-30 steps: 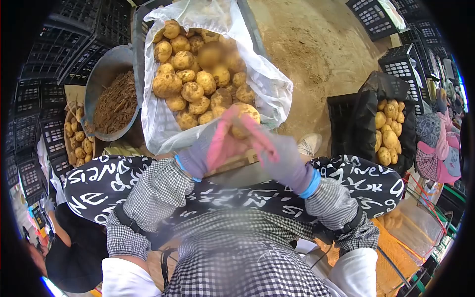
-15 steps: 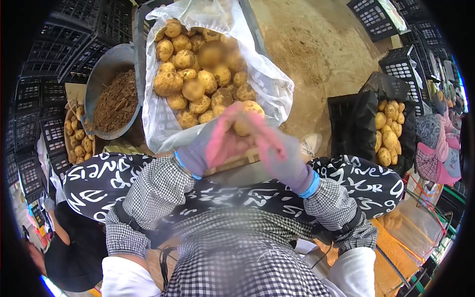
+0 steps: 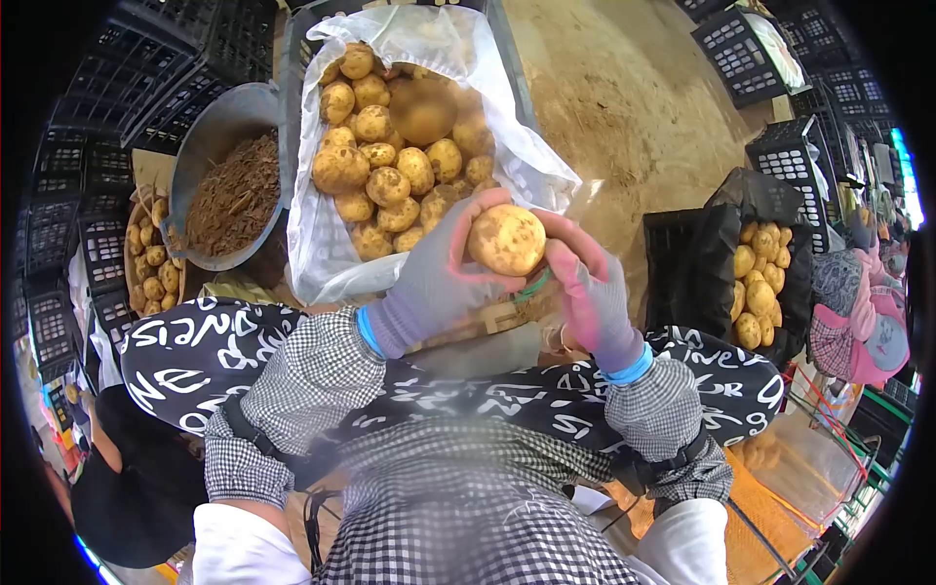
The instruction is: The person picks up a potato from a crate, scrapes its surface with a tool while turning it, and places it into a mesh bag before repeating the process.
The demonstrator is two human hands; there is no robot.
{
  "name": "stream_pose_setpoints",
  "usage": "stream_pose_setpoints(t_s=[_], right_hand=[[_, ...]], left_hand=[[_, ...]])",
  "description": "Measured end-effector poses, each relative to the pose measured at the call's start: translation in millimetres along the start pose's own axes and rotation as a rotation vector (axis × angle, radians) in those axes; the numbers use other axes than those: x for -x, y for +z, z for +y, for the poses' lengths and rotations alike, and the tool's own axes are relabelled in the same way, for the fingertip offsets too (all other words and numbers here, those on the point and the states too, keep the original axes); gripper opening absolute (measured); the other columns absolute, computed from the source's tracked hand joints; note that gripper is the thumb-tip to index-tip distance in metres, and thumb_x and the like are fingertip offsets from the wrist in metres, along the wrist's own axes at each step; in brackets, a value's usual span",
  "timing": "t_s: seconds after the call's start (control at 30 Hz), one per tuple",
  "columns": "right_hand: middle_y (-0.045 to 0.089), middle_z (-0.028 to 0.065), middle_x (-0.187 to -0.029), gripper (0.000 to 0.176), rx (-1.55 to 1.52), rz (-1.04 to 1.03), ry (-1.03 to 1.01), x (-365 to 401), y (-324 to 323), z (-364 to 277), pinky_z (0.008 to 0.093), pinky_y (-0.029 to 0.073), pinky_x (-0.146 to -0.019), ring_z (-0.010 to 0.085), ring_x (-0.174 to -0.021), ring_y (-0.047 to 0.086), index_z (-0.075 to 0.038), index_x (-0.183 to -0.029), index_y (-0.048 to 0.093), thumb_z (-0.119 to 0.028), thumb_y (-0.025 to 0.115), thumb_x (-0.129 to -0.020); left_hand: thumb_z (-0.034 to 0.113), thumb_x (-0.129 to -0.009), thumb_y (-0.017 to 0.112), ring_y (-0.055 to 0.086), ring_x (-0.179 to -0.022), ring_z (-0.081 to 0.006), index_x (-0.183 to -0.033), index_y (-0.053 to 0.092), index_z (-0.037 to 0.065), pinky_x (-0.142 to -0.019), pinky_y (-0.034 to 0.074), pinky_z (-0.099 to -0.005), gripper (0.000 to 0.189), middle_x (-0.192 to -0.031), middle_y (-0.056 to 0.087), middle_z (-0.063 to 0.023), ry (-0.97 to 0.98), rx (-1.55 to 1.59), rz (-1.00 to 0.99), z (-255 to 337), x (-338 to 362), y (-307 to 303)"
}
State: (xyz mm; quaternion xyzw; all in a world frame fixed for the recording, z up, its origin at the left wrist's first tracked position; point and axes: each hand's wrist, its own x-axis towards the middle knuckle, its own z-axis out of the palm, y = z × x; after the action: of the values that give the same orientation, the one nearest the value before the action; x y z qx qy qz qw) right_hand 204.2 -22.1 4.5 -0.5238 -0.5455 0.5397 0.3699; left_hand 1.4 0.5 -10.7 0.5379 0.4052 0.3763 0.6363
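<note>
A round yellow potato [image 3: 507, 240] with brown dirt patches is held up in front of me, over the near edge of a crate. My left hand [image 3: 444, 263], in a grey and pink glove, wraps round its left side and underside. From the right, my right hand [image 3: 593, 283], gloved the same way, has its curled fingers against the potato's right side. Just beyond my hands, a crate lined with a white plastic sheet [image 3: 531, 156] holds many dirty potatoes [image 3: 395, 185]. A blurred spot hides part of that pile.
A grey-blue tub [image 3: 216, 97] of brown soil stands left of the crate, beside a container of potatoes [image 3: 151, 263]. To the right, a black-lined crate [image 3: 678, 253] holds more potatoes. Stacked black crates [image 3: 146, 78] line the left. Other people [image 3: 863, 312] are at right and lower left.
Both hands were blurred and close together round the potato; now they are steadier, with the right hand further to the right. The potato has moved slightly right and shows more fully.
</note>
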Motion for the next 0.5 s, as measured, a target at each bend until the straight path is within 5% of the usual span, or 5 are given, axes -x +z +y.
stream_pose_setpoints(t_s=[0.13, 0.37, 0.47, 0.5], right_hand=[[0.056, 0.0001, -0.083, 0.047, 0.037, 0.106, -0.05, 6, 3, 0, 0.0199, 0.04, -0.063, 0.0053, -0.072, 0.05, 0.0, -0.144, 0.042, -0.014, 0.047, -0.099], [0.047, -0.0071, -0.074, 0.043, -0.013, 0.059, -0.047, 15, 16, 1, 0.0179, 0.032, -0.053, 0.0008, -0.06, 0.04, 0.0, -0.14, 0.048, -0.004, 0.047, -0.098], [0.052, -0.0005, -0.094, 0.042, 0.031, 0.036, -0.022, 18, 15, 4, 0.0209, 0.038, -0.065, 0.0063, -0.076, 0.048, 0.0, -0.138, 0.051, -0.002, 0.048, -0.096], [0.056, 0.0064, -0.114, 0.04, 0.046, 0.039, -0.005, 18, 16, 4, 0.024, 0.044, -0.077, 0.0119, -0.091, 0.056, 0.0, -0.136, 0.053, -0.002, 0.05, -0.096]], left_hand=[[0.018, -0.065, 0.086, 0.049, -0.125, -0.0279, -0.135, 0.048, 0.008, -0.105, 0.04, -0.0355, 0.08, -0.135, 0.045, -0.0151, 0.028, -0.57, 0.019, 18, 4, -5], [0.021, -0.066, 0.086, 0.055, -0.117, -0.0302, -0.135, 0.05, 0.01, -0.1, 0.044, -0.0368, 0.079, -0.124, 0.055, -0.0149, 0.084, -0.371, 0.021, 5, 2, -2], [0.021, -0.066, 0.086, 0.056, -0.115, -0.0304, -0.135, 0.05, 0.01, -0.1, 0.044, -0.0369, 0.079, -0.121, 0.056, -0.015, 0.081, -0.364, 0.019, -2, 3, -3], [0.022, -0.066, 0.086, 0.056, -0.115, -0.0304, -0.135, 0.05, 0.011, -0.1, 0.044, -0.0369, 0.079, -0.121, 0.056, -0.015, 0.067, -0.383, 0.017, 0, 4, -3]])
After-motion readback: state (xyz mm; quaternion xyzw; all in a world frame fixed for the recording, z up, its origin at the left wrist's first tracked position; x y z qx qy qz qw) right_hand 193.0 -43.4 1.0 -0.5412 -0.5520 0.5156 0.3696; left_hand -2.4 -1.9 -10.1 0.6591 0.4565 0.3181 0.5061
